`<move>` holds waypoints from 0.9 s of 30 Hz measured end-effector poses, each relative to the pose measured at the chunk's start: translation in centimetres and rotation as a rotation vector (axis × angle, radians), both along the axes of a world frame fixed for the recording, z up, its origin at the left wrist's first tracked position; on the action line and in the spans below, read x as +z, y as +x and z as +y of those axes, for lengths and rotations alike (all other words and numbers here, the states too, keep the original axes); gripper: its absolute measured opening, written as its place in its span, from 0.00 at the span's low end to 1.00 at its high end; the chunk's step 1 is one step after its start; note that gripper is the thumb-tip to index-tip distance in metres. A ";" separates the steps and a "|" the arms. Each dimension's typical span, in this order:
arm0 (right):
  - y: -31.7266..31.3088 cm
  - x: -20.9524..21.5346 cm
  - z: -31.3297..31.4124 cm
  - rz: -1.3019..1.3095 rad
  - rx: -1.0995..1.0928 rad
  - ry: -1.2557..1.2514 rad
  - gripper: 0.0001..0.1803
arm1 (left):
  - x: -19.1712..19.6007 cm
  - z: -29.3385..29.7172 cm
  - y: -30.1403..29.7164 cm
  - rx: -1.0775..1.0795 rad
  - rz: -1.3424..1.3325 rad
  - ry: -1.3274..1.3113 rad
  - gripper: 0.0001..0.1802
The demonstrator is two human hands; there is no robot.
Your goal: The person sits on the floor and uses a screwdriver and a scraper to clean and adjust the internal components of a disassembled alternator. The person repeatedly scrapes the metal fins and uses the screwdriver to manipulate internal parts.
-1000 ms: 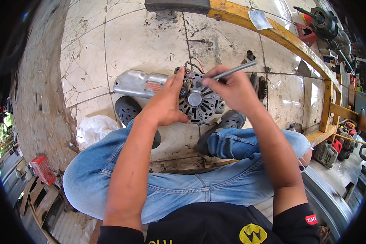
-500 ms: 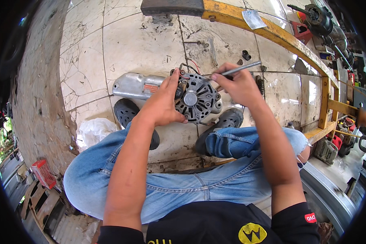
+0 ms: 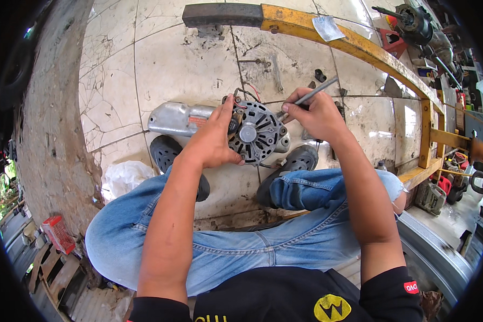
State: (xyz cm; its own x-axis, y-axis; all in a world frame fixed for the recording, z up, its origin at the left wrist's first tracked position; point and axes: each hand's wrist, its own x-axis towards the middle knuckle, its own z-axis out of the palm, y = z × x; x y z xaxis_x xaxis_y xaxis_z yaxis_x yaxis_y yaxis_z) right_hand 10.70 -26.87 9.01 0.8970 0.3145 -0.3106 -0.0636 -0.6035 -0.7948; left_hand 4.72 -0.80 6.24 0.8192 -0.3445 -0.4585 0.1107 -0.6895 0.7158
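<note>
A round, slotted metal alternator (image 3: 247, 133) stands on the floor between my feet, its capped centre facing up and a few wires at its far side. My left hand (image 3: 210, 140) grips its left side, fingertips at the far rim and thumb at the near rim. In my closed right hand (image 3: 316, 115) is a slim grey rod-shaped tool (image 3: 321, 89), held like a pen and slanting up to the right. The tool's lower end is by the alternator's right rim; I cannot make out its tip clearly. A silver elongated metal casing (image 3: 167, 118) with an orange label extends left, partly behind my left hand.
A wrench (image 3: 277, 72) and a bolt (image 3: 250, 61) lie on the tiles beyond the alternator. The yellow steel frame (image 3: 359, 48) spans the far right. White plastic (image 3: 126, 174) lies beside my left shoe (image 3: 165, 150); my right shoe (image 3: 303, 158) is near the alternator.
The tool's lower end has moved outward from the alternator's upper face to its right rim, with my right hand. My left hand keeps its hold; the whole view has shifted slightly.
</note>
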 end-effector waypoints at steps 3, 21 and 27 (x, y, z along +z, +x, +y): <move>-0.4 -2.0 0.6 -0.035 -0.173 0.314 0.07 | 0.3 -0.4 -0.1 0.009 0.011 0.016 0.80; 1.5 -0.9 -0.2 0.193 -0.238 0.068 0.11 | -0.1 -0.1 -0.2 0.001 -0.034 -0.031 0.82; 1.0 -0.5 0.4 0.239 -0.212 0.203 0.14 | 0.3 -0.2 0.2 -0.013 0.027 0.003 0.82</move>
